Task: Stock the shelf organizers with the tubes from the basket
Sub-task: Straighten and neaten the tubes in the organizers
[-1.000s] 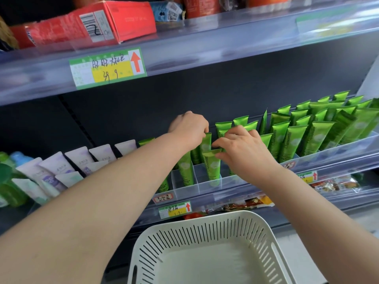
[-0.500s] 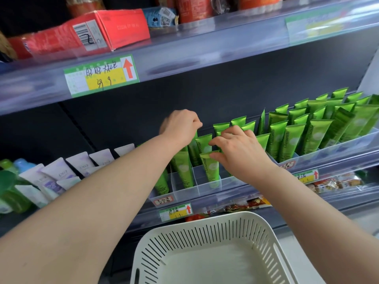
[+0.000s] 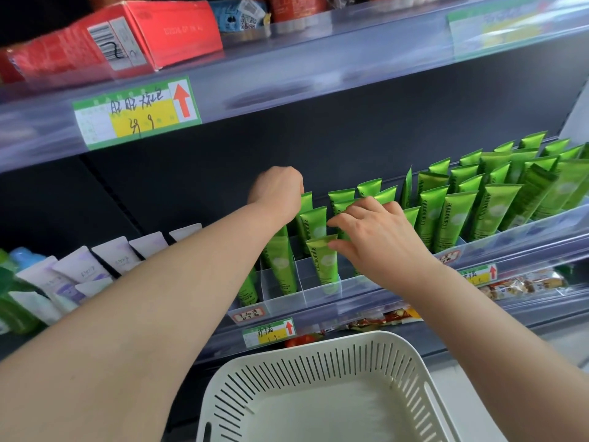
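Green tubes (image 3: 323,261) stand upright in the clear divided shelf organizer (image 3: 314,287) on the middle shelf. My left hand (image 3: 277,194) reaches over the back of the left lanes, fingers curled down out of sight behind the tubes there. My right hand (image 3: 377,231) lies over the tubes one lane to the right, with its thumb and forefinger touching the top edge of the front green tube. The white slotted basket (image 3: 322,365) sits below, its inside showing no tubes.
More green tubes (image 3: 497,199) fill the organizer to the right. White and lilac tubes (image 3: 95,266) lie at the left. A red box (image 3: 127,39) sits on the upper shelf, with a price tag (image 3: 137,111) on its rail. Snack packets (image 3: 522,283) lie on the shelf below.
My left hand has drifted a little left and back along the rear tubes. My right hand stays at the front tube. The view has shifted slightly.
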The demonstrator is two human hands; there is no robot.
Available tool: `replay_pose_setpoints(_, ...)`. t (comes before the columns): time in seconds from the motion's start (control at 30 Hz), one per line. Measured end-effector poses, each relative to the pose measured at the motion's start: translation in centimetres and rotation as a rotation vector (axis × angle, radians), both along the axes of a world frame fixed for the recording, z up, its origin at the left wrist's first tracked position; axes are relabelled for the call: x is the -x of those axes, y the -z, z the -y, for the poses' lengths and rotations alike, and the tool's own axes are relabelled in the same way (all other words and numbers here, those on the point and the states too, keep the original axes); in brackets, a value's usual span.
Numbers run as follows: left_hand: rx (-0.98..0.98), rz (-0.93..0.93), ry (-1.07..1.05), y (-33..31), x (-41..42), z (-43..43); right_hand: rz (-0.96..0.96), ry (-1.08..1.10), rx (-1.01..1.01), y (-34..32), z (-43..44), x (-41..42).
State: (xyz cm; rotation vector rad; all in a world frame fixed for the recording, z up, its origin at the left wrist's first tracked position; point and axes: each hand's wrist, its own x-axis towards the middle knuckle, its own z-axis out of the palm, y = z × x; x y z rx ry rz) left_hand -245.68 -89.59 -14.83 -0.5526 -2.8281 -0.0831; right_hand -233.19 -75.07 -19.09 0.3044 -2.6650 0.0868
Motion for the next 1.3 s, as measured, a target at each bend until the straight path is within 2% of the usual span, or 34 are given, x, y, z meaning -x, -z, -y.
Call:
replay_pose_setpoints(0.43,-0.165,0.074,0.029,0.1,0.1,0.1,0.032,0.006,0.007,-0.3,0.2,0.0)
replay_pose_setpoints(0.7,-0.245,0.093,0.047,-1.6,-0.7,3.2,0.006,-0.020,0.001,-1.5,2.5,0.1)
replay_pose_setpoints(0.97,-0.250,0.069,0.025,-1.9,-1.4,7.8,-0.017,-0.064,-0.009,-1.5,6.6,0.9)
replay_pose_setpoints(1.3,-0.088,0.145,-0.052,-0.7,-0.4,8.6,0.017,-0.025,0.005,-0.3,8.3,2.5)
